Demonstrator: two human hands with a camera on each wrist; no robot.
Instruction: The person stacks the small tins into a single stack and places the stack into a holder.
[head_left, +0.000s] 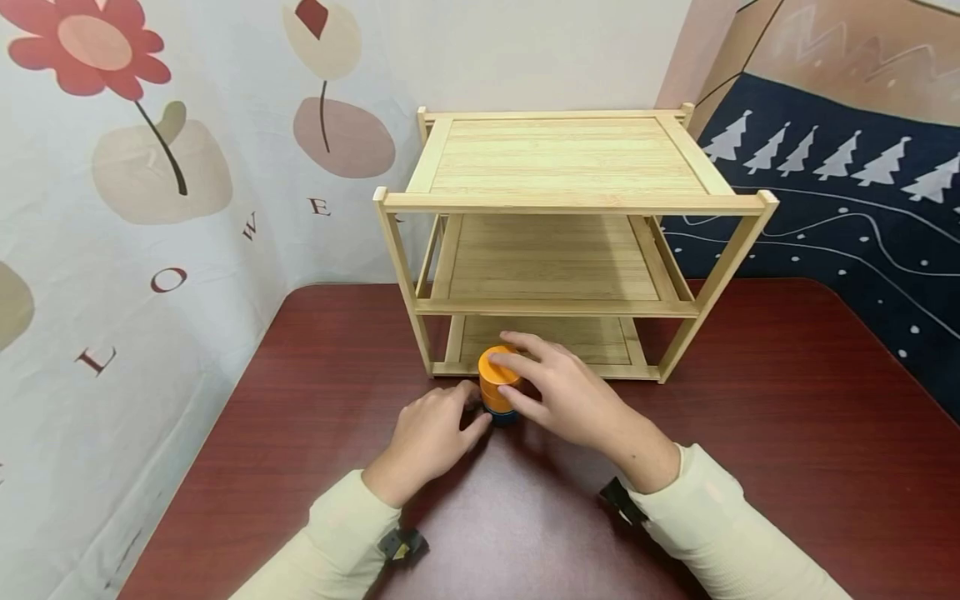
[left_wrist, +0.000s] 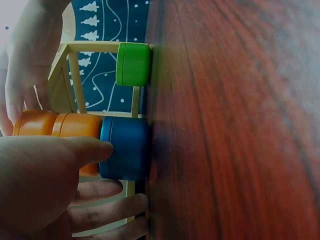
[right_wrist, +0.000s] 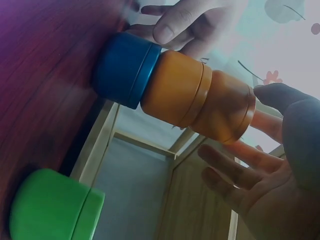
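Three round lidded jars stand stacked on the table: a blue jar (left_wrist: 127, 150) at the bottom, a lower orange jar (right_wrist: 175, 87) on it and an upper orange jar (head_left: 501, 364) on top. My right hand (head_left: 573, 400) pinches the upper orange jar near its lid, thumb on the near side and fingers on the far side. Left of the stack, my left hand (head_left: 431, 429) lies low, its thumb close against the blue jar and the other fingers loosely extended. A green jar (right_wrist: 52, 207) stands apart on the table, hidden in the head view.
Just behind the stack stands a three-tier wooden shelf (head_left: 562, 202) on the dark red table (head_left: 330, 358). A white flower-patterned cloth (head_left: 247, 150) hangs at the left, and a dark blue cloth with trees (head_left: 862, 208) at the right.
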